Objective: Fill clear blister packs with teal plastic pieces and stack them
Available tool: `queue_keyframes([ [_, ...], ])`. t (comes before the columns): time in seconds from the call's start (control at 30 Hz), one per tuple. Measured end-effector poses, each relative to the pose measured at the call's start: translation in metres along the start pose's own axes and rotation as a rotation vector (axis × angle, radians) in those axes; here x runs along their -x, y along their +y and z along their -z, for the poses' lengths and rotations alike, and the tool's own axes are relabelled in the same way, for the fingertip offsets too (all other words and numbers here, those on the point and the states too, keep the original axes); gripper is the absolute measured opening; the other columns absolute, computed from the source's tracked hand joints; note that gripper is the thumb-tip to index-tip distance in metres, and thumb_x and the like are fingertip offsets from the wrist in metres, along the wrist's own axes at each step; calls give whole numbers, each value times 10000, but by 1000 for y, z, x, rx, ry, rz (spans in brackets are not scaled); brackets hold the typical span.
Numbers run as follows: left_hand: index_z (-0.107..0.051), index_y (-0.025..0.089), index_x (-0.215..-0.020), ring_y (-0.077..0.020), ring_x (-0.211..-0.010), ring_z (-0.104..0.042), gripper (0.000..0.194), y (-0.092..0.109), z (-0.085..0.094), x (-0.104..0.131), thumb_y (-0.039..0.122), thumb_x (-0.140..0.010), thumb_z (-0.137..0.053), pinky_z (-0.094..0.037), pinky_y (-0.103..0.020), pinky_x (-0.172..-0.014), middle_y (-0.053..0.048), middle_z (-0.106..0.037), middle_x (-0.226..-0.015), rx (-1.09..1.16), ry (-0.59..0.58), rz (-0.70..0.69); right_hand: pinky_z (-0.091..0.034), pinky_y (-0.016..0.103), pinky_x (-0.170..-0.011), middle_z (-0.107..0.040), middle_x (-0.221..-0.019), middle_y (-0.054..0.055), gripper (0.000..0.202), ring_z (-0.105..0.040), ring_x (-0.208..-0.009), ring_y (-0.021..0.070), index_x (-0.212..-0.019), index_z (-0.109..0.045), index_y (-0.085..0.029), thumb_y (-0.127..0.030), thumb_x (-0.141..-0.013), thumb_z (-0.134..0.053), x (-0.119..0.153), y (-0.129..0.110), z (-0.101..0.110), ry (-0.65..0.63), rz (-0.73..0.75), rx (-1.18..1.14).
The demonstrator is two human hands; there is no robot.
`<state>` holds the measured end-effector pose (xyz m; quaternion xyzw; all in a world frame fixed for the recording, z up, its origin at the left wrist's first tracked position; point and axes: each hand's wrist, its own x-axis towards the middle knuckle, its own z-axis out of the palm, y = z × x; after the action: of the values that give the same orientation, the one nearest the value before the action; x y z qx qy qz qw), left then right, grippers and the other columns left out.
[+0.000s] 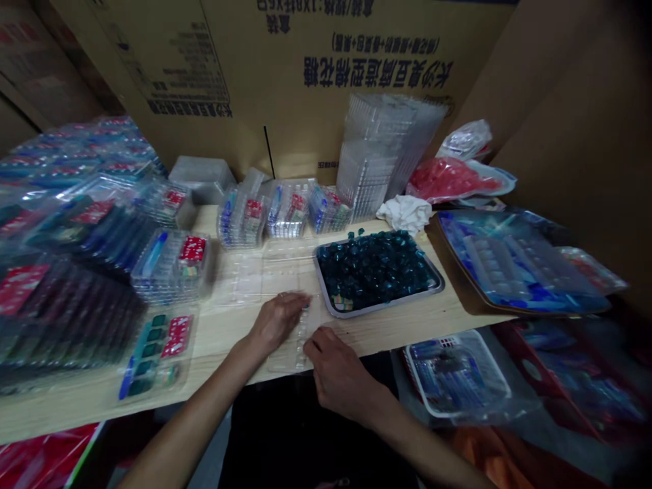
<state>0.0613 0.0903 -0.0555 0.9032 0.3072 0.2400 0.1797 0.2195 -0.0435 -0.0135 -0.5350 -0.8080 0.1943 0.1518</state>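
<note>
A clear plastic blister tray [288, 350] lies on the light wooden table near its front edge. My left hand [279, 319] is over the tray's upper part, fingers pinched round something small and dark near the fingertips, too small to name. My right hand [339, 370] is at the tray's right side with its fingers curled together; what they hold, if anything, is hidden. To the right of my hands, a shallow tray [339, 314] holds a heap of dark teal pieces [377, 268]. A filled blister pack [155, 353] with teal pieces, a blue stick and a red card lies at the left.
Stacks of filled packs [170, 268] crowd the left. Tall stacked clear trays [369, 159], a white cloth [405, 212] and a red bag [458, 178] stand behind. A blue-lined box [514, 261] is at right, a white basket [502, 380] below the edge.
</note>
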Motion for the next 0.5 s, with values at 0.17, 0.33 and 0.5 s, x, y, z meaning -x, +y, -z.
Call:
queue_keyframes([
  [0.17,-666,273,-1176,-188,-917,-673,422,1,-9,8,79,-858,-468,-567,-290,-750,-78,-674,-1133,-58,35,8,-447,364,-950,-556,-1047,120,258,-470,-1054,243,-988,-573,-136,-31,-756,-532,0,-3,-3,22,-4,-11],
  [0.33,-545,262,-1316,-203,-949,-629,536,14,2,5,58,-825,-472,-543,-306,-800,-74,-634,-1121,-106,30,58,-435,339,-940,-575,-1055,96,351,-494,-1050,214,-1041,-586,-157,16,-751,-491,-1,23,11,186,-5,-140],
  [0.5,-617,178,-1170,-229,-1038,-586,346,57,-3,-46,84,-875,-461,-503,-349,-913,-118,-612,-1128,-88,103,62,-419,404,-844,-568,-1041,144,313,-492,-975,276,-1092,-593,-135,-36,-831,-452,-10,72,45,459,-431,140],
])
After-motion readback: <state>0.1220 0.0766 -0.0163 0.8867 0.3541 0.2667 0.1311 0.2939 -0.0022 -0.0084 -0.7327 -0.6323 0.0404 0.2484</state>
